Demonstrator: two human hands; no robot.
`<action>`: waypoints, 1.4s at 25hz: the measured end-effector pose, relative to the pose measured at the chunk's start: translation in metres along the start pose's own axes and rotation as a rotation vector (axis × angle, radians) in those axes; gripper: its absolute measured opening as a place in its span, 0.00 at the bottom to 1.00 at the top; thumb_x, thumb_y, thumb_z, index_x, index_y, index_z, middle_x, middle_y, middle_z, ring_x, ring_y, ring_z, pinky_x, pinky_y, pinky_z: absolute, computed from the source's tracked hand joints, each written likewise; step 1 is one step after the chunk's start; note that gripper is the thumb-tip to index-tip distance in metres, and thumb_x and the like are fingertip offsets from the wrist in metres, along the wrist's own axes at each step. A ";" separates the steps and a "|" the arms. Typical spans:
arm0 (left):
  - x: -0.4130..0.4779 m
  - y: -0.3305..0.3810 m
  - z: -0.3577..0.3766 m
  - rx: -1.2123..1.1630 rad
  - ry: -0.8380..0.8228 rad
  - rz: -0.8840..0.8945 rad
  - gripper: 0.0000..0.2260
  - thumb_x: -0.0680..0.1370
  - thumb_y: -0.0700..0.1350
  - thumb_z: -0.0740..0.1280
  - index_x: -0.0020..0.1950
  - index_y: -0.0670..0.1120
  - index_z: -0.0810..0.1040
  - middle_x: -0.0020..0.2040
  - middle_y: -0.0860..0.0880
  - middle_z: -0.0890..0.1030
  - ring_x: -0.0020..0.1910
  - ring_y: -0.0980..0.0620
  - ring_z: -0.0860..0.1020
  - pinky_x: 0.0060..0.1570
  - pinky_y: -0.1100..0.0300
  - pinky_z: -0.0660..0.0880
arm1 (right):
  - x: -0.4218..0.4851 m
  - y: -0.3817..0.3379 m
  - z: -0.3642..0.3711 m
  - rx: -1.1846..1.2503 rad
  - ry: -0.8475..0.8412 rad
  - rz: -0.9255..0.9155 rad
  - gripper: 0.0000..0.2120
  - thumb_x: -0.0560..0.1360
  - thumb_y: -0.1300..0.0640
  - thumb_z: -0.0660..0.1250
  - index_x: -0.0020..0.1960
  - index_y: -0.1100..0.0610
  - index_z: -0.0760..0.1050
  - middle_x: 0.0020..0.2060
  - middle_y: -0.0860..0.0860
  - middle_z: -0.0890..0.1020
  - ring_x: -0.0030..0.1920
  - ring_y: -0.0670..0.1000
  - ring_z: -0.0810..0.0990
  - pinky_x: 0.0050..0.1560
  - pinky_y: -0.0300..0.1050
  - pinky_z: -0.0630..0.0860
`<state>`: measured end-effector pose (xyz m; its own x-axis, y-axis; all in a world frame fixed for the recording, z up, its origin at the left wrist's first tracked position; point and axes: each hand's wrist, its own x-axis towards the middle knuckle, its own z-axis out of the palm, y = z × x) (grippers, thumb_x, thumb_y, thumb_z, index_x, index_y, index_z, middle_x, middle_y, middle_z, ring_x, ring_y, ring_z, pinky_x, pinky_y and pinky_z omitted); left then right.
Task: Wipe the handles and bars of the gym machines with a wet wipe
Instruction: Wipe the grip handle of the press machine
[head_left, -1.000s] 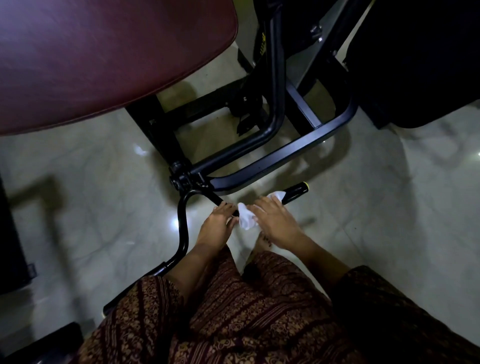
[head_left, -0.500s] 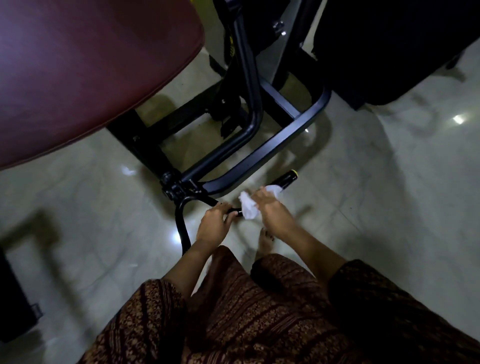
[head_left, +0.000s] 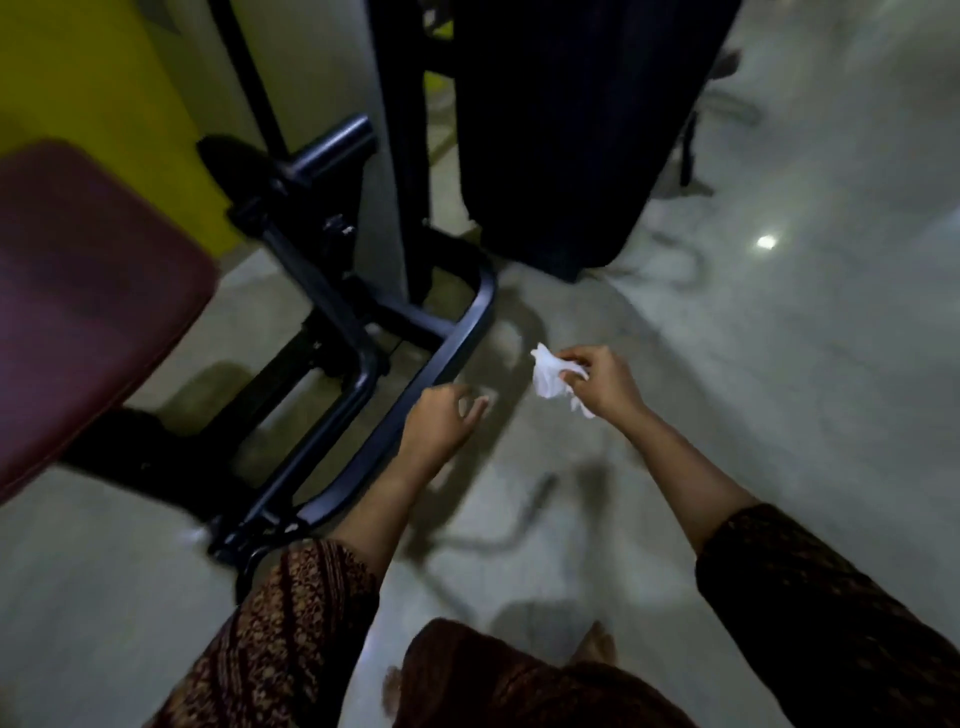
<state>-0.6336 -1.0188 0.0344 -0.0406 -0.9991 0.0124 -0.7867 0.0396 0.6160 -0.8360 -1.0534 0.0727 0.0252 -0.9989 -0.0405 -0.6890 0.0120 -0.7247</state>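
My right hand (head_left: 602, 382): it pinches the crumpled white wet wipe (head_left: 551, 376) up in the air, over the shiny floor (head_left: 779, 415).
My left hand (head_left: 441, 423): fingers curled loosely, holding nothing.
Black bar (head_left: 415, 395): just left of my left hand; I can't tell if they touch.
Red seat (head_left: 88, 291): far left, well apart from the wipe.

Crumpled white wet wipe (head_left: 550, 375) beside black bar (head_left: 415, 387).
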 end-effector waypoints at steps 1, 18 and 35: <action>0.022 0.036 0.009 0.010 -0.003 0.057 0.15 0.76 0.53 0.65 0.56 0.44 0.80 0.52 0.44 0.82 0.52 0.45 0.79 0.48 0.54 0.73 | 0.007 0.014 -0.036 -0.010 0.058 -0.005 0.12 0.70 0.72 0.64 0.52 0.67 0.80 0.46 0.63 0.83 0.46 0.56 0.81 0.39 0.37 0.69; 0.220 0.494 0.202 -0.116 -0.223 0.603 0.21 0.72 0.44 0.72 0.64 0.45 0.75 0.60 0.46 0.79 0.54 0.49 0.78 0.49 0.65 0.69 | 0.064 0.238 -0.442 -0.177 0.482 0.097 0.11 0.70 0.70 0.62 0.48 0.65 0.81 0.42 0.60 0.83 0.43 0.57 0.80 0.41 0.49 0.75; 0.590 0.731 0.380 -0.194 -0.254 0.593 0.19 0.70 0.43 0.74 0.59 0.44 0.78 0.53 0.46 0.82 0.47 0.51 0.80 0.42 0.68 0.71 | 0.404 0.432 -0.690 -0.192 0.484 0.133 0.13 0.71 0.67 0.63 0.53 0.61 0.80 0.49 0.57 0.83 0.49 0.54 0.80 0.46 0.47 0.76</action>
<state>-1.4663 -1.5734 0.1929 -0.5937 -0.7737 0.2212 -0.4625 0.5530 0.6930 -1.6230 -1.4835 0.2183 -0.3770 -0.8970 0.2309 -0.7848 0.1770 -0.5939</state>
